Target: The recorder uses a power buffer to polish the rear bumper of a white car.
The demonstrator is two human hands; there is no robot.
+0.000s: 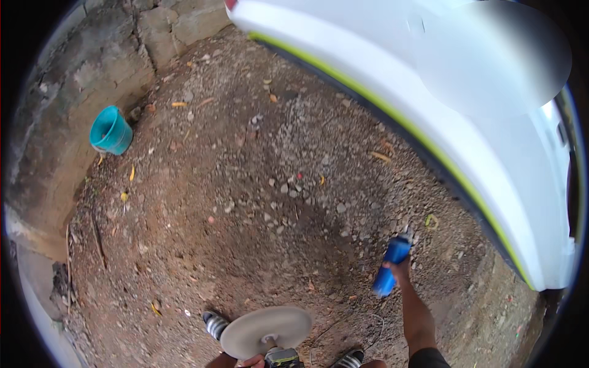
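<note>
My left hand point(255, 361), partly cut off at the bottom edge, grips a power polisher point(283, 358). Its round pale pad point(267, 331) faces away from me, just above a striped slide sandal. To the right, my right hand point(401, 270) is wrapped around a blue bottle point(386, 281). The bottle is tilted and slightly blurred, its whitish tip toward the car. A white car body point(391, 69) curves across the upper right. Green masking tape point(405, 122) runs along its lower edge, above a dark trim strip. The bottle is apart from the car.
A turquoise bucket point(120, 133) stands by a weathered concrete wall point(92, 69) on the left. Stony bare ground point(207, 257) with scattered leaves and sticks lies between wall and car. A thin cord point(383, 324) loops near my feet in striped sandals point(215, 324).
</note>
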